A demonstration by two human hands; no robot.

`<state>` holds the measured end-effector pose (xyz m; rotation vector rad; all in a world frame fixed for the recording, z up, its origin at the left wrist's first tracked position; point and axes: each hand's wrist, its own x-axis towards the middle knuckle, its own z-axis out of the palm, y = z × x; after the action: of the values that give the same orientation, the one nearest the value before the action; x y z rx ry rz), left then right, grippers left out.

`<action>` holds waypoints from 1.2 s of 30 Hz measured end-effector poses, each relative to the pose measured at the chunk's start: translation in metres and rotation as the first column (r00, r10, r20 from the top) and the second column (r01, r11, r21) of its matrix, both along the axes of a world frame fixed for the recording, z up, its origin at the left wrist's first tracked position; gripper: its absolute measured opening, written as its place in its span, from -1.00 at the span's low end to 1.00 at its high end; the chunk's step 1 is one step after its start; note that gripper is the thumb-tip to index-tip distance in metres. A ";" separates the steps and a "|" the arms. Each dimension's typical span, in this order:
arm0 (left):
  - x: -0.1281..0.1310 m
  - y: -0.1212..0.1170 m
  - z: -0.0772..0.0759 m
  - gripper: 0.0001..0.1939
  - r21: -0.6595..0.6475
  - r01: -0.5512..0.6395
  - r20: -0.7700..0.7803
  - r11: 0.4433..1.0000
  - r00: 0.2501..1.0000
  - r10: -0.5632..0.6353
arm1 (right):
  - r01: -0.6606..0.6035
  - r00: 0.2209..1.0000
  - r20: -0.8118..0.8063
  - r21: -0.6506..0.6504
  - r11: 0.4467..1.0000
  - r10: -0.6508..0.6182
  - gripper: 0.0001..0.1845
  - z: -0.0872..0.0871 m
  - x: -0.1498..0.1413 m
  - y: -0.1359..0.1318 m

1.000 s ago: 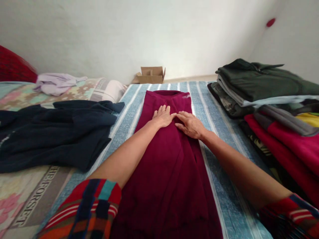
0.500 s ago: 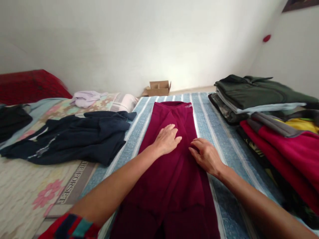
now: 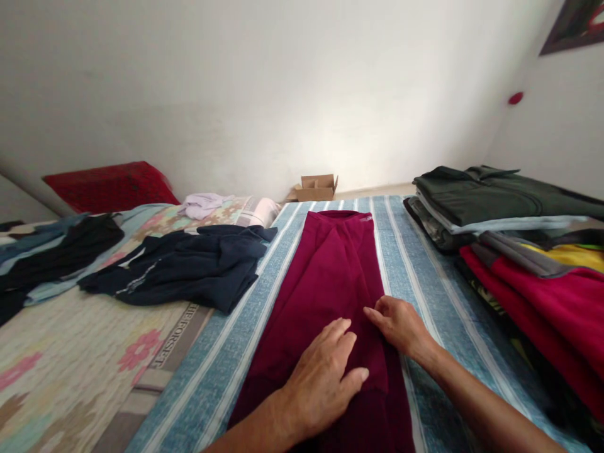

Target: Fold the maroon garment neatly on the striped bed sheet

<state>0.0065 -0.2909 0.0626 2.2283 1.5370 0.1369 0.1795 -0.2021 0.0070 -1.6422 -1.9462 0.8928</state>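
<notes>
Left hand: the left hand (image 3: pixel 325 377) lies palm down on the near part of the long maroon fleece garment (image 3: pixel 337 277); its fingers are spread and flat, and it grips nothing.
Right hand: the right hand (image 3: pixel 400 325) rests on the right side of the same garment, just beside the left hand; its fingers are bent and the fingertips press on the cloth. I cannot tell if it pinches a fold.
Maroon garment: it lies flat and narrow in the middle of the blue striped bed cover (image 3: pixel 415 264), running from the near edge to the far end of the bed.
Left of garment: a crumpled dark navy garment (image 3: pixel 198 267) lies partly on the striped cover and partly on the floral patterned sheet (image 3: pixel 70 340), well apart from the hands.
Far left: a small lilac cloth (image 3: pixel 202 202) and a red pillow (image 3: pixel 111 185) are near the wall.
Right side: a stack of folded clothes (image 3: pixel 509 220), dark green on top, with red and grey pieces nearer.
Far end: an open brown cardboard box (image 3: pixel 317 187) stands by the white wall (image 3: pixel 264 88).
</notes>
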 end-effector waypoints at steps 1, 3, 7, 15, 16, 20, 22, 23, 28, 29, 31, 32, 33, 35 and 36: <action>0.002 0.000 -0.001 -0.49 -0.009 -0.006 0.004 1.000 1.000 0.006 | -0.003 1.000 0.018 -0.019 1.000 0.003 -0.65 0.001 0.000 -0.001; 0.005 0.002 -0.002 -0.48 -0.027 -0.021 0.017 0.999 1.000 0.021 | -0.035 0.999 0.029 -0.076 0.996 0.038 -0.64 0.004 0.000 -0.002; 0.008 0.008 -0.002 -0.48 -0.049 -0.062 0.067 0.997 0.996 0.065 | -0.118 0.993 -0.024 -0.183 0.976 0.116 -0.65 0.006 -0.003 -0.007; -0.001 0.036 0.000 -0.63 -0.130 -0.169 0.397 0.977 0.894 0.208 | -0.140 0.978 -0.157 0.010 0.990 0.140 -0.80 0.010 -0.016 -0.022; -0.002 0.041 0.000 -0.65 -0.153 -0.183 0.429 0.971 0.873 0.232 | -0.141 0.977 -0.160 0.019 0.990 0.143 -0.80 0.010 -0.018 -0.024; -0.002 0.063 -0.003 -0.69 -0.190 -0.288 0.435 0.938 0.832 0.344 | -0.148 0.966 -0.204 0.069 0.987 0.159 -0.80 0.012 -0.028 -0.033; 0.000 0.074 -0.006 -0.69 -0.196 -0.347 0.417 0.917 0.817 0.399 | -0.158 0.957 -0.232 0.085 0.984 0.174 -0.81 0.013 -0.033 -0.037; 0.001 0.079 -0.009 -0.70 -0.197 -0.369 0.406 0.908 0.812 0.418 | -0.161 0.955 -0.237 0.087 0.983 0.178 -0.81 0.013 -0.035 -0.039; 0.000 0.096 -0.022 -0.81 -0.186 -0.366 0.372 0.912 0.833 0.410 | -0.208 0.922 -0.306 0.126 0.970 0.237 -0.80 0.018 -0.044 -0.048; -0.001 0.097 -0.023 -0.81 -0.193 -0.359 0.393 0.913 0.825 0.407 | -0.216 0.911 -0.326 0.145 0.965 0.253 -0.80 0.020 -0.045 -0.050; -0.007 0.097 -0.024 -0.82 -0.242 -0.354 0.456 0.904 0.781 0.427 | -0.228 0.895 -0.353 0.167 0.959 0.274 -0.76 0.023 -0.046 -0.054; -0.010 0.096 -0.024 -0.83 -0.284 -0.355 0.485 0.891 0.748 0.453 | -0.231 0.889 -0.364 0.167 0.959 0.277 -0.74 0.025 -0.047 -0.057; -0.012 0.095 -0.023 -0.83 -0.337 -0.355 0.506 0.872 0.713 0.486 | -0.237 0.882 -0.378 0.162 0.958 0.283 -0.71 0.027 -0.047 -0.059; -0.017 0.094 -0.020 -0.82 -0.448 -0.356 0.523 0.820 0.640 0.563 | -0.265 0.858 -0.416 0.147 0.953 0.303 -0.69 0.030 -0.047 -0.062; -0.019 0.093 -0.019 -0.81 -0.497 -0.355 0.523 0.792 0.606 0.600 | -0.279 0.844 -0.435 0.141 0.950 0.313 -0.69 0.032 -0.047 -0.063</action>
<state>-0.0121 -0.1980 0.0437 1.2063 1.5376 0.6908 0.1329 -0.2655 0.0391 -0.9813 -1.8873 1.1844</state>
